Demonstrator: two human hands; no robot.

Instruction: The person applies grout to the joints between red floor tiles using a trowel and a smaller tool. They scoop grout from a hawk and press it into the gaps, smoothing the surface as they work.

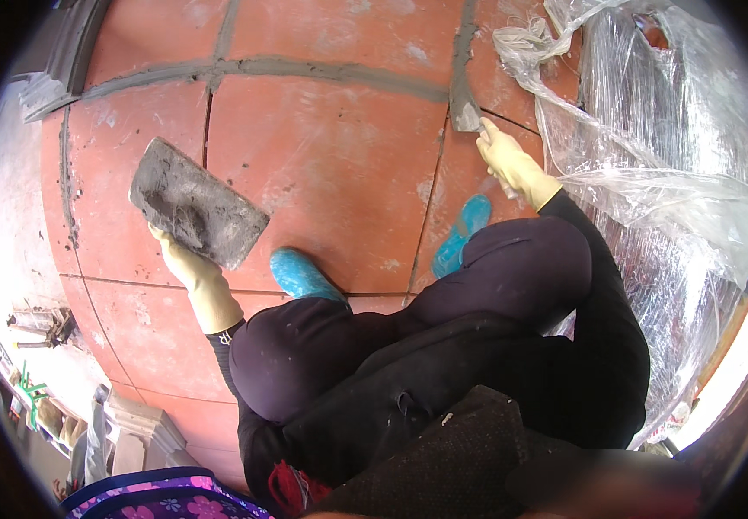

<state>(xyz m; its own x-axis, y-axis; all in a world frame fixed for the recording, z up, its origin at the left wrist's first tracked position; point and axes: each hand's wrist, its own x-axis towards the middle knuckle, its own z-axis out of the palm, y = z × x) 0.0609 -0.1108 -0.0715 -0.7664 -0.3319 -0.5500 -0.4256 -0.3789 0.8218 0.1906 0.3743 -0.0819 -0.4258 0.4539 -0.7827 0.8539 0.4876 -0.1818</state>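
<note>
My left hand (pixel 194 270), in a pale yellow rubber glove, grips the near edge of a rectangular mortar board (pixel 240 240). Wet grey mortar (pixel 171 192) is smeared and heaped over the board, which is held tilted above the red tiles. Off to the right, my right hand (pixel 514 162), gloved alike, is closed round the handle of a small trowel (pixel 466 118). The trowel's blade rests on a tile joint, at the near end of a strip of grey mortar (pixel 463 56). Its handle is mostly hidden by the fingers.
Large red tiles (pixel 331 156) cover the floor; some joints (pixel 339 75) hold grey mortar, others are dark gaps. My blue shoes (pixel 300 272) stand between the hands. Clear plastic sheeting (pixel 668 130) wraps a bulky thing at right. A grey moulded base (pixel 67 65) stands far left.
</note>
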